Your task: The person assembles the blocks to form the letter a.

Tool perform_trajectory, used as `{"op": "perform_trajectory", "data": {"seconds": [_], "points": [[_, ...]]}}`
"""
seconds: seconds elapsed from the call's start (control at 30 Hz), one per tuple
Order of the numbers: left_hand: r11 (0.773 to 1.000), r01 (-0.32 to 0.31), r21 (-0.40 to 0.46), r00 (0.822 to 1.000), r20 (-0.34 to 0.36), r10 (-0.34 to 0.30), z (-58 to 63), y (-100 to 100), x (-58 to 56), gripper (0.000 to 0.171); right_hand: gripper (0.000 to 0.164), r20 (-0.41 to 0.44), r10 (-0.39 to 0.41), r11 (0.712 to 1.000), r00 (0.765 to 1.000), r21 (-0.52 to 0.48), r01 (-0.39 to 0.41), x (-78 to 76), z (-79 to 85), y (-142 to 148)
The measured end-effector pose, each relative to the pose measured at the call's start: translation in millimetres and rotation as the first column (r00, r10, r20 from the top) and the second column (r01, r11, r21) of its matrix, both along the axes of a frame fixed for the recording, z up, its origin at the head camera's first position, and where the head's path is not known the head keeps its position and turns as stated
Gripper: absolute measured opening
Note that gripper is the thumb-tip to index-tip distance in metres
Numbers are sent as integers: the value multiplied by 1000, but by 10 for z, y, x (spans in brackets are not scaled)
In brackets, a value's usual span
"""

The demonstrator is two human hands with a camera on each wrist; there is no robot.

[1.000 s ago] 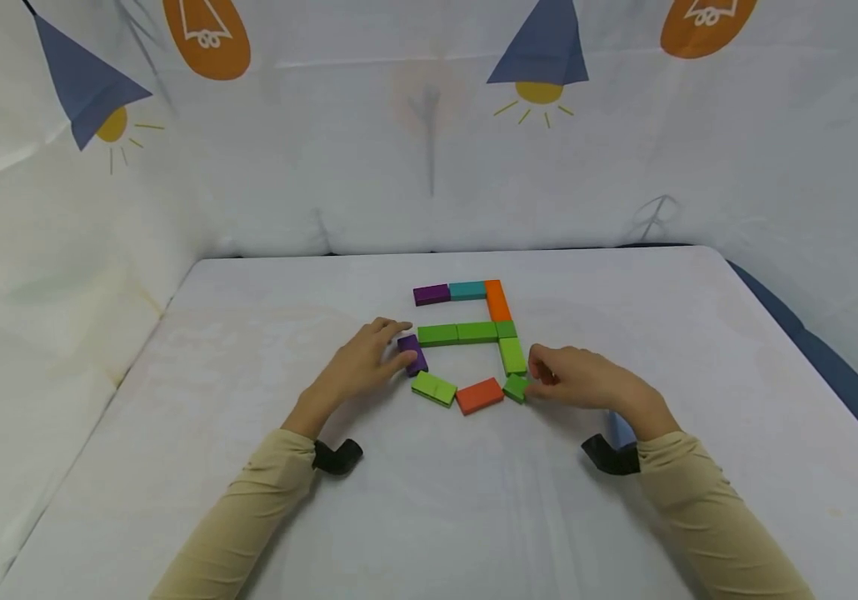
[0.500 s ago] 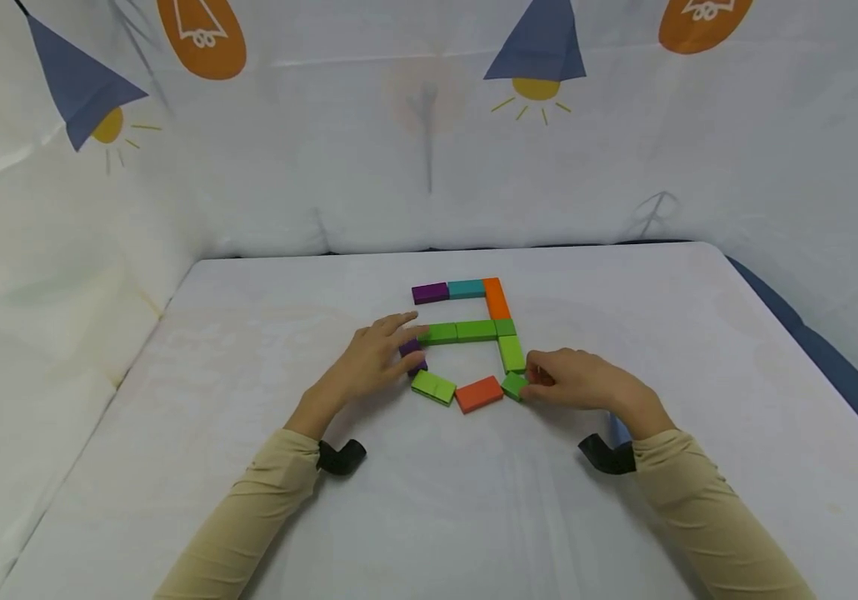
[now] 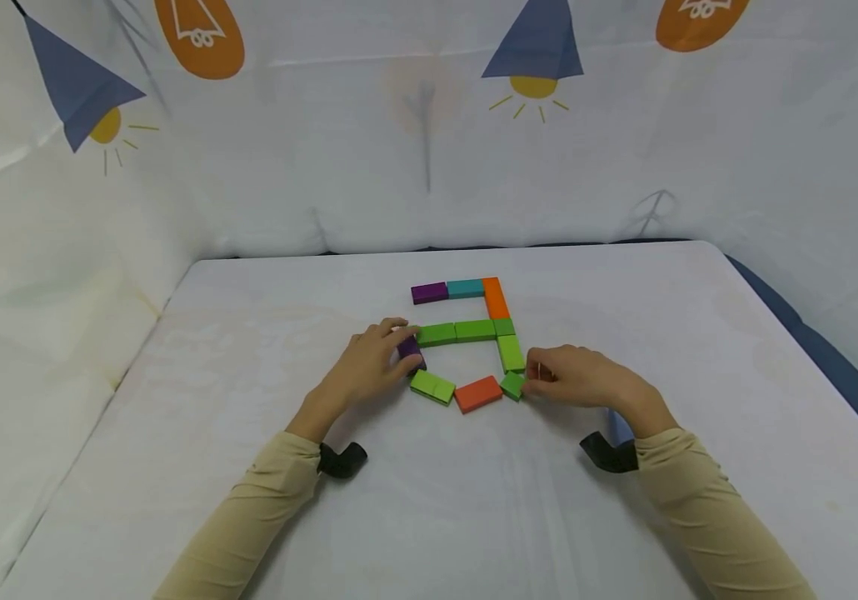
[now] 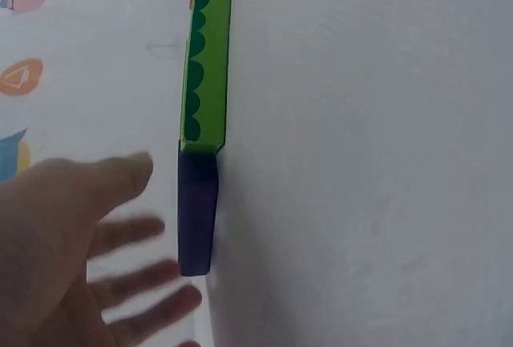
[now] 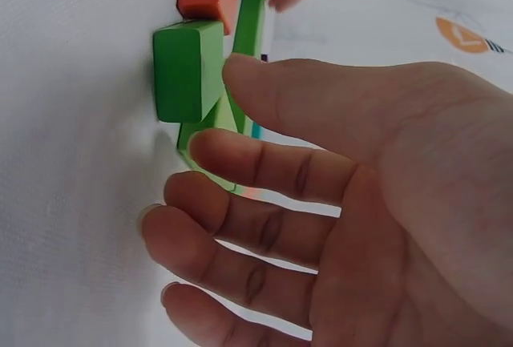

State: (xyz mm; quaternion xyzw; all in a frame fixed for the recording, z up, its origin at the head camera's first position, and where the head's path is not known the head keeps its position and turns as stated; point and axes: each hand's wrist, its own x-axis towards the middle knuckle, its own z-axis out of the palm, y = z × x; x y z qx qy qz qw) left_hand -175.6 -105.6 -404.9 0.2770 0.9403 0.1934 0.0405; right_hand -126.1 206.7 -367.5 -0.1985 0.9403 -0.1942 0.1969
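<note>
My left hand (image 3: 365, 362) hovers over a purple block (image 3: 412, 353), fingers spread; in the left wrist view the purple block (image 4: 197, 223) lies beside the fingers, not gripped. My right hand (image 3: 579, 377) is beside a small green block (image 3: 512, 385). The right wrist view has the thumb tip at the side of that green block (image 5: 188, 74), the other fingers loosely bent. An orange-red block (image 3: 478, 394) and a light green block (image 3: 432, 387) lie between the hands, forming the near side of a ring of blocks.
Farther up, two green blocks (image 3: 455, 332), an upright orange block (image 3: 496, 298), a teal block (image 3: 466, 289) and a dark purple block (image 3: 429, 293) continue the outline. They lie on a white-covered table (image 3: 429, 517). White fabric walls (image 3: 354, 150) with lamp prints stand behind.
The left hand's fingers reached farther over the purple block and the green row, then drew back slightly left. The right hand stays beside the small green block, barely shifting.
</note>
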Motion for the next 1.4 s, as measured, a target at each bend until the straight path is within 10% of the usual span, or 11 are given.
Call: {"op": "perform_trajectory", "data": {"seconds": [0.23,1.4], "points": [[988,-151,-27,988,18,151,17,-1,10,51,10,-53,7,1000,999,-26,-8,21,42,-77],[999,-8,-35,996,84,11,83,-163,-68,47,6,-124,62,994,990,-81,-72,31,55,-143]]}}
